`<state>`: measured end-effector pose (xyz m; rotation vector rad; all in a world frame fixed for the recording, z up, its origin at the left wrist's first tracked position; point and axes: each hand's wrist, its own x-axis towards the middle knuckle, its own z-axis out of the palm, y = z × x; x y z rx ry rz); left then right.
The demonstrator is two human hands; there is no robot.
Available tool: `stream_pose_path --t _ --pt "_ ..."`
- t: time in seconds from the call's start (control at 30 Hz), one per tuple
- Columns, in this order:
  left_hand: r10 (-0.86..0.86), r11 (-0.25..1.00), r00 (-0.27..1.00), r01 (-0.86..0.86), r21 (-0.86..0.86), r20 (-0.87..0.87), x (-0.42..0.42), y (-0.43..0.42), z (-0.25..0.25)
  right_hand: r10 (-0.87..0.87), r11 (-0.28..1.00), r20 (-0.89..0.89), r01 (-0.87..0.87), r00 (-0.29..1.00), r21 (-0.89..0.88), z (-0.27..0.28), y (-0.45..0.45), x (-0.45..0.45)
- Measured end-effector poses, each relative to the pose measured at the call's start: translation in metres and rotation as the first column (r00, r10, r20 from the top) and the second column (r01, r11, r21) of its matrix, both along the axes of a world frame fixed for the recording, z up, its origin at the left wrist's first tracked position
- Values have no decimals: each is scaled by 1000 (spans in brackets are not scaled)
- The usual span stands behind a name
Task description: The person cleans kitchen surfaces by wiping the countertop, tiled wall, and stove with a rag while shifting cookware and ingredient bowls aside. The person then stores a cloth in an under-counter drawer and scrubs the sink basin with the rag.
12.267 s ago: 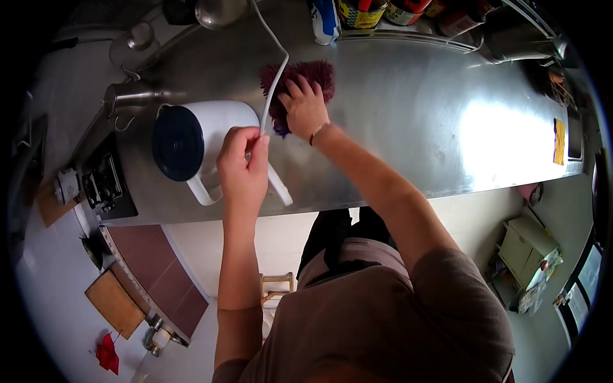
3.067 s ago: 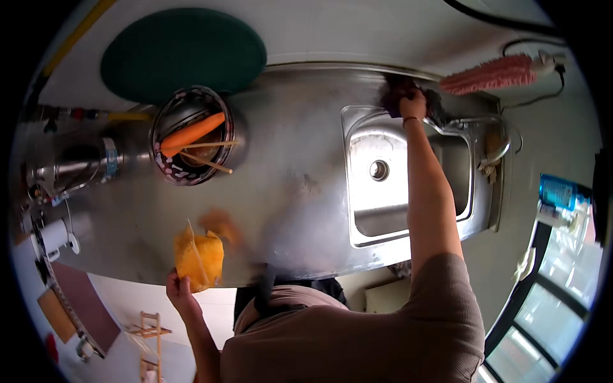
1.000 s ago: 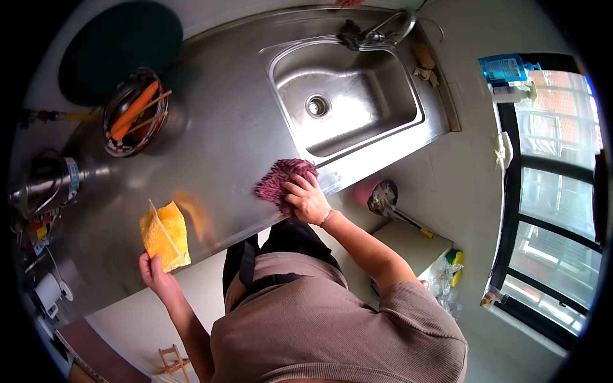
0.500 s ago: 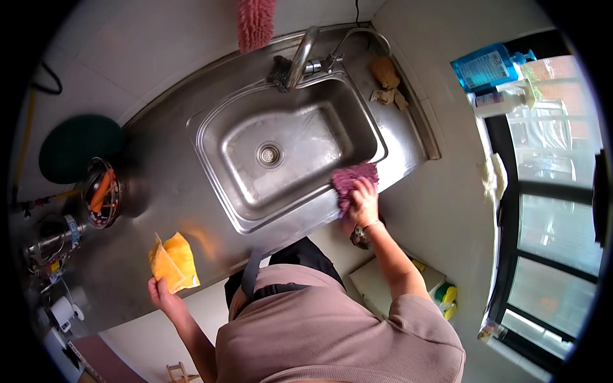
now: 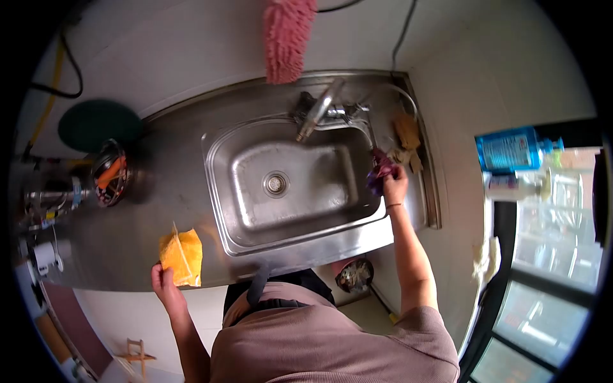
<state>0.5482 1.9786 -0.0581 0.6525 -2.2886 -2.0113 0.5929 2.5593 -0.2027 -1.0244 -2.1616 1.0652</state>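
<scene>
My left hand point(image 5: 166, 284) pinches the lower left corner of a yellow cloth point(image 5: 182, 256), which hangs folded above the counter's front edge. At the right rim of the steel sink point(image 5: 220, 230), my right hand point(image 5: 396, 185) is closed on a bunched purple cloth point(image 5: 381, 170). Just behind that cloth, a brown sponge-like item point(image 5: 406, 129) and crumpled beige pieces point(image 5: 408, 158) lie on the counter's right strip. The basin holds no dishes, and its drain point(image 5: 276, 184) shows. My right fingertips are partly hidden by the cloth.
A faucet point(image 5: 322, 108) reaches over the sink's back edge, with a pink shaggy cloth point(image 5: 288, 45) hanging above. At left stand a bowl with orange items point(image 5: 110, 173) and a green round board point(image 5: 99, 124). A blue bottle point(image 5: 509, 151) stands on the right sill; a bin point(image 5: 355, 275) is below.
My right hand has moved the purple cloth from the sink's front right edge back to its right rim, where it is more bunched. The camera view has shifted. The yellow cloth stays in my left hand.
</scene>
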Motion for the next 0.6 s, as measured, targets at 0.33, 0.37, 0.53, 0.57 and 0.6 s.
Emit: stream_pose_path --t 0.33,0.37,0.53,0.57,0.6 --pt "94 985 996 -91 -147 11 21 15 14 210 846 379 -362 901 392 -57 90 -161" --pt "99 985 995 -96 -143 14 21 15 12 213 843 382 -367 899 394 -57 81 -159" --pt "82 995 996 -80 -56 38 17 20 7 200 871 566 -410 800 272 -22 38 -149" --pt "99 994 995 -97 -46 29 14 21 8 307 902 530 -419 790 101 -13 22 -149" --pt "108 993 994 -107 -46 22 10 23 10 408 901 478 -428 778 -73 -6 6 -147"
